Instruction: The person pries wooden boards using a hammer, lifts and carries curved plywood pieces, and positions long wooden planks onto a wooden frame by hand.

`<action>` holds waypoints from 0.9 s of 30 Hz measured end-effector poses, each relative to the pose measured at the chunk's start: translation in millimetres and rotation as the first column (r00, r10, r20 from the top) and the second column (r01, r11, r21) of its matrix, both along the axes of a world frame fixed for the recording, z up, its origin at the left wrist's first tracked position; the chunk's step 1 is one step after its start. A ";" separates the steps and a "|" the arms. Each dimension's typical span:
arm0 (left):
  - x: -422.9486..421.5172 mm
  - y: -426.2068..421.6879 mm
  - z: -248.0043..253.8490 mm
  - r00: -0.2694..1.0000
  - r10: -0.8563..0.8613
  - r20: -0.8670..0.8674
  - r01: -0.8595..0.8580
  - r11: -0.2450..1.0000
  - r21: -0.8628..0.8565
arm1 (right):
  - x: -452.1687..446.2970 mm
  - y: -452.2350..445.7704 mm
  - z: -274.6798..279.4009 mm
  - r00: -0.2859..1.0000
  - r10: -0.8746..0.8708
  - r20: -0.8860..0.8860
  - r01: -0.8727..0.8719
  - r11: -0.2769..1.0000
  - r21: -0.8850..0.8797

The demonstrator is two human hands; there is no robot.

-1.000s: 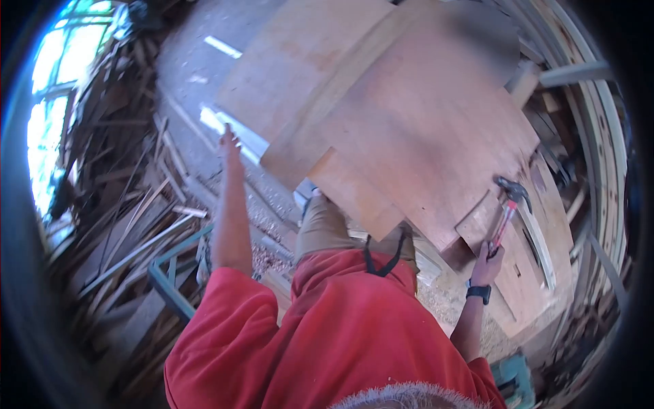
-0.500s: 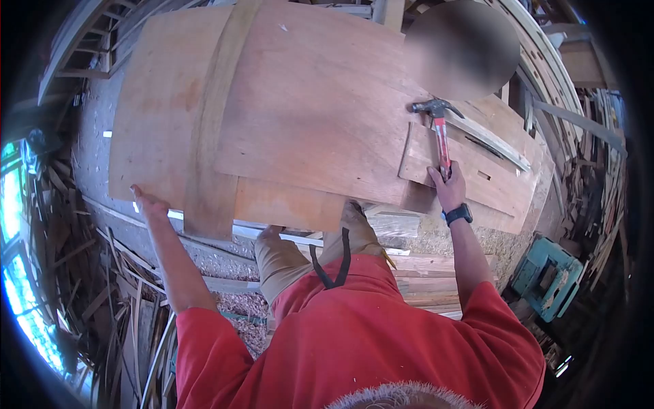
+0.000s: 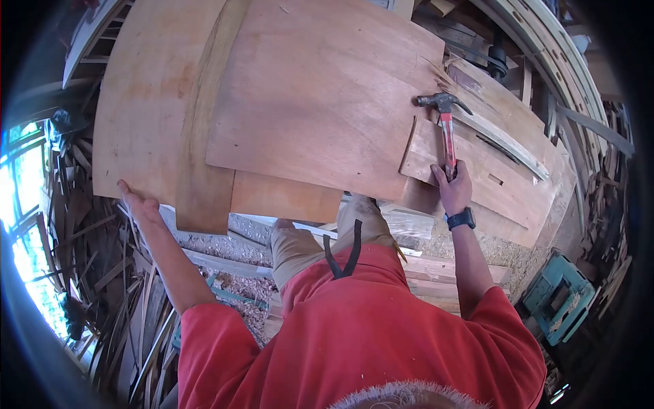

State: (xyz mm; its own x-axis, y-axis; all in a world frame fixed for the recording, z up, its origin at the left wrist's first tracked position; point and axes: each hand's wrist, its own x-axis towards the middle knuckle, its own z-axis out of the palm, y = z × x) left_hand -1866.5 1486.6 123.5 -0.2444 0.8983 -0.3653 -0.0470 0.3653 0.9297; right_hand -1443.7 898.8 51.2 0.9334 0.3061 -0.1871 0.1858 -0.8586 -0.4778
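My right hand [image 3: 455, 191] is closed round the red handle of a claw hammer [image 3: 447, 136], whose dark head points away from me. Under the hammer lies a small wooden board [image 3: 470, 160] with a slot cut in it. At the left, my left hand [image 3: 142, 206] grips the near edge of a large plywood sheet [image 3: 146, 102], most fingers hidden beneath. Across that sheet runs a long wooden strip [image 3: 203, 136]. A second plywood sheet [image 3: 320, 95] overlaps the strip's right side.
A teal plastic case [image 3: 560, 300] sits on the floor at right. Scrap wood strips [image 3: 129, 300] are heaped at left, and sawdust and planks [image 3: 443, 273] lie near my legs. Long timbers [image 3: 565, 61] stand at the far right.
The blurred round shape at the upper right is gone, uncovering the things behind it. My left hand and the plywood's left end sit slightly further left in view. The hammer stays in my right hand.
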 end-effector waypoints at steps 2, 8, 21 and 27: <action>13.7 -20.1 29.0 1.000 0.010 -0.021 -0.010 1.000 0.006 | 0.4 0.6 3.2 1.000 -0.023 -0.015 0.024 0.999 0.021; 58.1 -92.6 130.5 0.998 0.069 -0.015 -0.064 0.976 0.209 | 1.5 1.0 8.2 0.998 -0.046 -0.044 0.047 0.999 0.022; 110.2 -173.4 213.8 0.973 0.228 -0.014 -0.190 0.839 0.510 | 1.9 -24.0 30.3 0.989 -0.032 -0.142 0.018 0.995 -0.094; 105.0 -186.1 225.3 0.990 0.138 0.030 -0.133 0.835 0.533 | 48.4 66.5 62.3 0.898 0.231 0.376 -0.342 0.901 0.265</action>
State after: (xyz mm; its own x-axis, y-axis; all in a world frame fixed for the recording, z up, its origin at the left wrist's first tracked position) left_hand -1761.5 1300.5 348.7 -0.3789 0.9109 0.1631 -0.0499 -0.1961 0.9793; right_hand -1395.3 965.3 113.4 0.7849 0.5597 0.2656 0.5934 -0.5559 -0.5821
